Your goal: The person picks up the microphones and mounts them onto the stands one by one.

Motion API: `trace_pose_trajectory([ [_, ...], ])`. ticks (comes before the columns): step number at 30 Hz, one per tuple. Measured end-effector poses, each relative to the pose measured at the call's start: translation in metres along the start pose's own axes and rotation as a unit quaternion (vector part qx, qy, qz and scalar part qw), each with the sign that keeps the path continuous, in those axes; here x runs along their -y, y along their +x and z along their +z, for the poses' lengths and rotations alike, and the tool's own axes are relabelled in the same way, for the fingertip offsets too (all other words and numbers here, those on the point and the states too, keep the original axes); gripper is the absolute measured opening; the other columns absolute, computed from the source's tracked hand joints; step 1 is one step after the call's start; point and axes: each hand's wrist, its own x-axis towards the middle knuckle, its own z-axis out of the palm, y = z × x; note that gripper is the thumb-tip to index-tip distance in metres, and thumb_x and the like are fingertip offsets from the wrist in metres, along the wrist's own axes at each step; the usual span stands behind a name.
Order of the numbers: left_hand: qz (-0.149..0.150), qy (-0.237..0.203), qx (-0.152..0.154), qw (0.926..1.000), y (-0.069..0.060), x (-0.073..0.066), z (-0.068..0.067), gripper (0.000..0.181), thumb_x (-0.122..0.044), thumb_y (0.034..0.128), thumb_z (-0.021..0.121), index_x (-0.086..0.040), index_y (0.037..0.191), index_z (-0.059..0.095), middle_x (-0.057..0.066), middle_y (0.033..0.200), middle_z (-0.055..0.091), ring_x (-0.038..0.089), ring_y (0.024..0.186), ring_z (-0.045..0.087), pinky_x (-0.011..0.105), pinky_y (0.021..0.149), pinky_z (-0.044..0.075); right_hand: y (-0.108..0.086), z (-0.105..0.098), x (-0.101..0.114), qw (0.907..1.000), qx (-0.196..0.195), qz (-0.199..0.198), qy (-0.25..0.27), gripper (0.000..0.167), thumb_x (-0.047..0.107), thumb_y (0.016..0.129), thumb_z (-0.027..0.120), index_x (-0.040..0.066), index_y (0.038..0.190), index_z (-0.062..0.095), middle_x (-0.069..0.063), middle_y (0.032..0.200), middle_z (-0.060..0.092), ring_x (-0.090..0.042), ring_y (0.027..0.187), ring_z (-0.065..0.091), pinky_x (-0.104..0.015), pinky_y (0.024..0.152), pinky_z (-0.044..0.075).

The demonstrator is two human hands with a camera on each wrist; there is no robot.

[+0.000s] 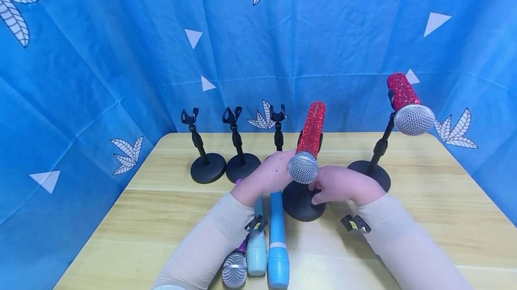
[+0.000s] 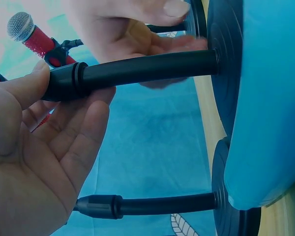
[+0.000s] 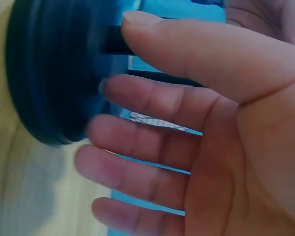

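Note:
A glittery red microphone [image 1: 313, 128] with a silver mesh head sits tilted in the clip of a black desk stand [image 1: 303, 209], its head pointing toward me. My left hand [image 1: 272, 175] holds the upper collar of that stand [image 2: 150, 69] between thumb and fingers, just below the clip. Low down, beside the pole and round base, is my right hand [image 1: 339, 184]. Its fingers are spread and loosely bent in the right wrist view, the thumb [image 3: 187, 46] passing in front of the pole. Whether the right fingertips touch the base, I cannot tell.
Right of my hands stands another stand [image 1: 369, 173] bearing a red microphone [image 1: 404, 90]. Three stands with bare clips, including the leftmost [image 1: 208, 168], line the back left. A purple microphone [image 1: 234, 270], a pale blue one [image 1: 256, 254] and a blue one [image 1: 278, 236] lie near my left forearm.

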Motion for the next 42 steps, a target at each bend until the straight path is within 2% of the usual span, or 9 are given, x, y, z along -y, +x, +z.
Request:
trace_pose_trajectory([
  [3,0.010,0.006,-0.001,0.9999,0.001,0.000,0.001,0.033,-0.026,0.1050,0.057,-0.016,0.136,0.057,-0.002,0.121,0.069,0.010,0.108,0.064,0.033,0.097,0.051,0.001,0.005,0.000,0.9998,-0.002,0.021,-0.001,0.049,0.018,0.078,0.087,0.009,0.122,0.066,-0.002,0.110,0.069,-0.019,0.097,0.064,-0.045,0.091,0.053],
  [6,0.019,0.013,-0.001,0.9997,0.002,-0.001,0.002,0.033,-0.024,0.1044,0.058,-0.014,0.136,0.057,-0.001,0.119,0.069,0.011,0.106,0.064,0.032,0.096,0.051,-0.002,0.009,0.002,0.9990,-0.002,0.044,-0.007,0.059,0.020,0.077,0.089,0.009,0.129,0.064,-0.004,0.116,0.068,-0.022,0.102,0.064,-0.047,0.092,0.053],
  [11,0.022,0.012,0.000,0.9997,0.004,-0.001,0.004,0.034,-0.026,0.1042,0.058,-0.014,0.136,0.056,-0.002,0.117,0.069,0.010,0.106,0.063,0.031,0.096,0.051,-0.007,0.018,0.004,0.9981,-0.004,0.040,-0.046,0.044,0.021,0.077,0.088,0.006,0.116,0.073,-0.005,0.106,0.071,-0.024,0.097,0.065,-0.046,0.088,0.054],
  [15,0.014,0.004,0.002,0.9999,0.004,-0.002,0.003,0.035,-0.026,0.1038,0.059,-0.015,0.137,0.056,-0.002,0.119,0.069,0.009,0.106,0.063,0.032,0.096,0.051,-0.007,0.022,0.003,0.9969,-0.019,0.026,-0.072,0.039,0.023,0.076,0.089,0.008,0.109,0.075,-0.003,0.101,0.071,-0.023,0.095,0.066,-0.044,0.087,0.054],
  [22,0.009,0.010,0.003,0.9999,0.003,-0.002,0.002,0.036,-0.024,0.1028,0.061,-0.016,0.138,0.056,-0.002,0.120,0.069,0.009,0.106,0.064,0.032,0.096,0.052,-0.004,0.026,0.000,0.9967,-0.031,0.015,-0.074,0.031,0.023,0.075,0.090,0.012,0.099,0.074,0.003,0.091,0.068,-0.016,0.082,0.061,-0.039,0.079,0.053],
  [31,0.031,0.047,-0.010,0.9983,0.002,-0.001,0.001,0.032,-0.014,0.1028,0.060,-0.013,0.135,0.058,0.001,0.119,0.070,0.011,0.106,0.065,0.031,0.097,0.051,-0.003,0.027,0.001,0.9970,-0.035,0.007,-0.069,0.032,0.023,0.075,0.090,0.012,0.101,0.075,0.003,0.091,0.069,-0.016,0.084,0.064,-0.040,0.079,0.054],
  [36,0.026,0.039,-0.013,0.9988,0.001,-0.002,0.000,0.033,-0.013,0.1023,0.061,-0.014,0.135,0.058,0.000,0.121,0.069,0.012,0.109,0.064,0.032,0.098,0.050,-0.002,0.026,0.000,0.9972,-0.033,0.001,-0.068,0.028,0.023,0.075,0.090,0.013,0.096,0.073,0.005,0.084,0.066,-0.015,0.077,0.060,-0.038,0.073,0.053],
  [42,0.018,0.030,-0.023,0.9991,0.001,-0.003,0.002,0.031,-0.020,0.1030,0.061,-0.016,0.134,0.060,-0.002,0.121,0.069,0.010,0.109,0.063,0.033,0.098,0.050,-0.001,0.025,0.003,0.9970,-0.033,0.010,-0.070,0.030,0.025,0.075,0.090,0.012,0.097,0.074,0.005,0.084,0.066,-0.015,0.077,0.060,-0.037,0.073,0.053],
])
